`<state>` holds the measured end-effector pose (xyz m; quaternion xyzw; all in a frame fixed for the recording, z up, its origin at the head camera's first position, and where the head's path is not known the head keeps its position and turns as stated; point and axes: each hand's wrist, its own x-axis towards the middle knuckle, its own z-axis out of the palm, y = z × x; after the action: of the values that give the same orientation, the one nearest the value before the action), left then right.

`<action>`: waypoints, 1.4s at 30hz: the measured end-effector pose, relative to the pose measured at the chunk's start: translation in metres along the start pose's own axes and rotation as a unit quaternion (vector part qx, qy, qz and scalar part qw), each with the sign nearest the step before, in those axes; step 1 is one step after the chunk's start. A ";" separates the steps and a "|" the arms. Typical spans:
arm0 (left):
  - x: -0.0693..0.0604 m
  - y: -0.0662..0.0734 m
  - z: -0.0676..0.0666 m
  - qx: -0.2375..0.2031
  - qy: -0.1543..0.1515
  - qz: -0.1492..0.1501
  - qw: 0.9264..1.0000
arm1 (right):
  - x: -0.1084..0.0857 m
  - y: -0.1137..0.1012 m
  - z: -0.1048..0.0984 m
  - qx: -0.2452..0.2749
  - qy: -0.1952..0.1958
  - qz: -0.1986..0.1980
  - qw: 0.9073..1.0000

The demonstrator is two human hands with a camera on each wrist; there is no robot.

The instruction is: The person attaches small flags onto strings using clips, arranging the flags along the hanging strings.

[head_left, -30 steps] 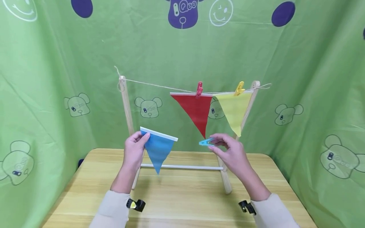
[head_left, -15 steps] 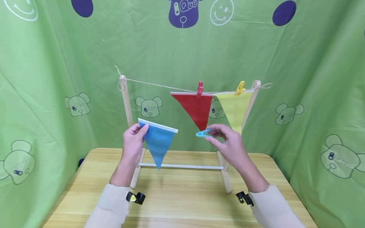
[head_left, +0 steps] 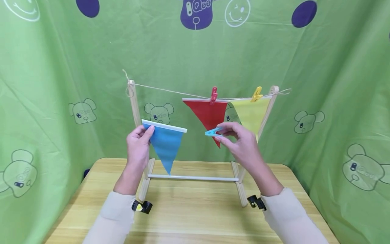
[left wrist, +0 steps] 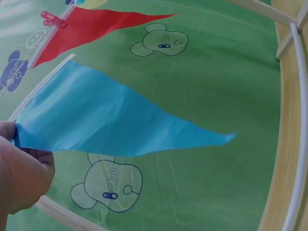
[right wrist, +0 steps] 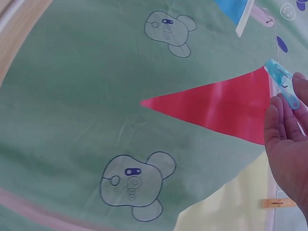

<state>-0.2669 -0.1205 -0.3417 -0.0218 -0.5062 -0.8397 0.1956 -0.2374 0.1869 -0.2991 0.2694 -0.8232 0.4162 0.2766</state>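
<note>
A blue triangular pennant [head_left: 166, 142] with a white top strip hangs from my left hand [head_left: 137, 145], which pinches its upper left corner between thumb and fingers. My right hand [head_left: 242, 145] pinches a light blue clothespin [head_left: 213, 131] by its handles, the nose pointing left. In the head view the clothespin overlaps a red pennant [head_left: 207, 115], held on the string [head_left: 164, 89] by a red clothespin [head_left: 214, 95]. Beside it a yellow pennant [head_left: 251, 113] hangs from a yellow clothespin [head_left: 257, 94], partly behind my right hand. The left wrist view shows the blue pennant [left wrist: 106, 110] below the red one.
Two wooden posts carry the string, the left post [head_left: 133, 101] and the right post [head_left: 267, 110]. A white bar [head_left: 193, 178] joins their feet on the wooden table [head_left: 192, 217]. A green printed curtain [head_left: 195, 57] surrounds the table.
Both hands have risen toward the string, the blue pennant and the light blue clothespin with them. Both have also shifted a little to the left. The hung pennants stay where they were.
</note>
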 end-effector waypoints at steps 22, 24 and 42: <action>0.019 0.018 0.010 -0.044 -0.006 0.007 0.999 | 0.041 -0.026 0.005 0.016 0.010 -0.054 0.998; 0.021 0.018 0.010 -0.052 -0.005 0.001 0.999 | 0.044 -0.028 0.005 0.022 0.011 -0.057 0.998; 0.033 0.031 0.022 -0.091 0.004 0.002 0.996 | 0.067 -0.058 0.005 -0.002 0.000 -0.133 0.991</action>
<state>-0.2897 -0.1249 -0.2972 -0.0370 -0.4269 -0.8819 0.1966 -0.2470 0.1386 -0.2250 0.3756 -0.7810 0.3742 0.3300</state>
